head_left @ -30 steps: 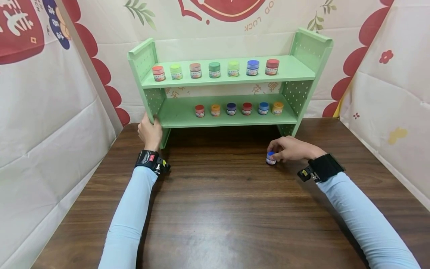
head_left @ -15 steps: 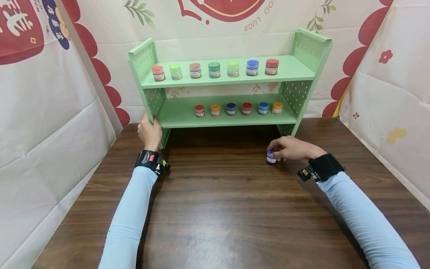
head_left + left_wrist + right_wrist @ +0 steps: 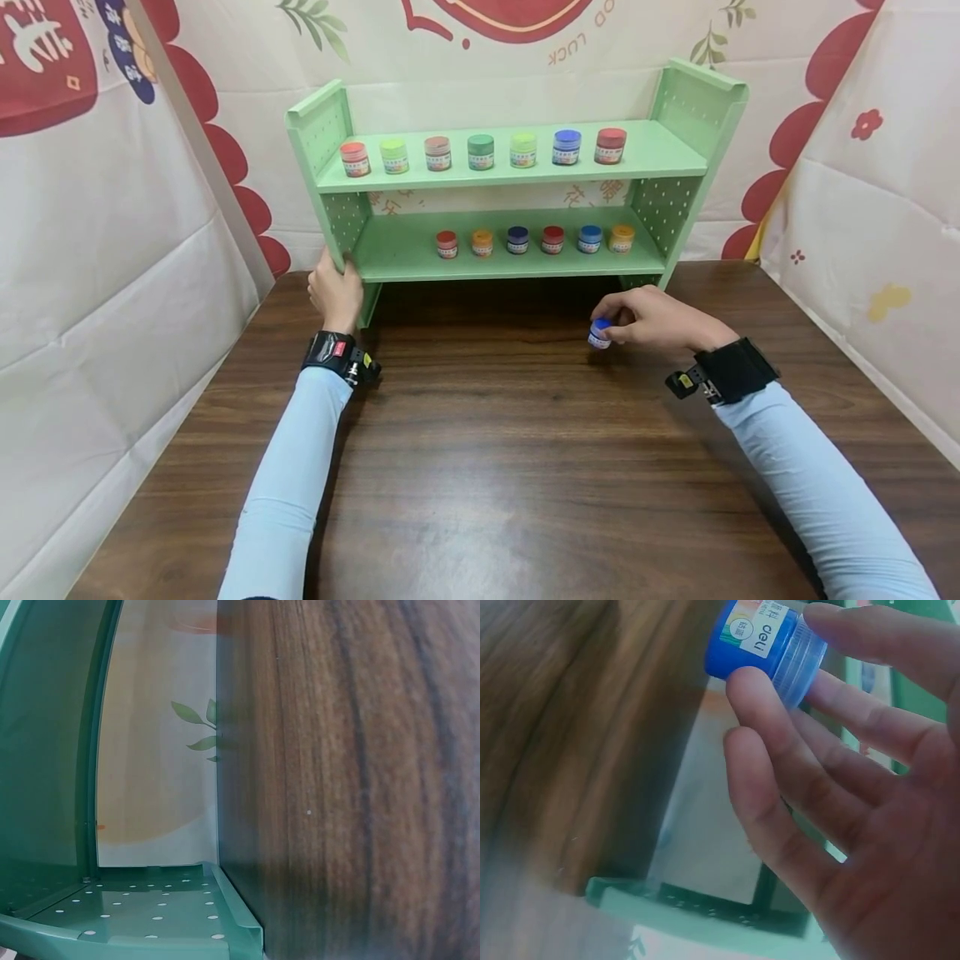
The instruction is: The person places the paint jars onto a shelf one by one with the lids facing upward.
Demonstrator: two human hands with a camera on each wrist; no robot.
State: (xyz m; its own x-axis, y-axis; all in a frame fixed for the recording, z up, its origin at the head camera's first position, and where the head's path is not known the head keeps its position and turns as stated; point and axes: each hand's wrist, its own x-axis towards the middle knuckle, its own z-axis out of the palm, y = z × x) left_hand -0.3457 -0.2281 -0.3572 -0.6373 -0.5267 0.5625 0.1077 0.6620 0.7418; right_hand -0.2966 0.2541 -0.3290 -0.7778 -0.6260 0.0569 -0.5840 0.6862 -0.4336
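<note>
My right hand (image 3: pixel 660 319) pinches a small blue paint jar (image 3: pixel 599 336) between thumb and fingers, just above the table in front of the shelf's right leg. Up close in the right wrist view, the blue jar (image 3: pixel 751 634) has a clear rim at its lid and a white label reading "deli". At the left, my left hand (image 3: pixel 335 293) grips the lower side panel of a green two-tier shelf (image 3: pixel 510 271), thumb on the inner side. The left wrist view shows the shelf's perforated panel (image 3: pixel 142 907) but not the hand.
On the upper tier stands a row of several paint jars (image 3: pixel 480 152), with another row of smaller jars (image 3: pixel 517 241) on the lower one. The shelf stands at the back of a brown wood-grain table (image 3: pixel 480 450). Printed white cloth (image 3: pixel 495 104) hangs behind and at both sides.
My right hand has lifted the blue paint jar off the table and moved it slightly toward the shelf, the jar now tilted. The left hand keeps its hold on the shelf.
</note>
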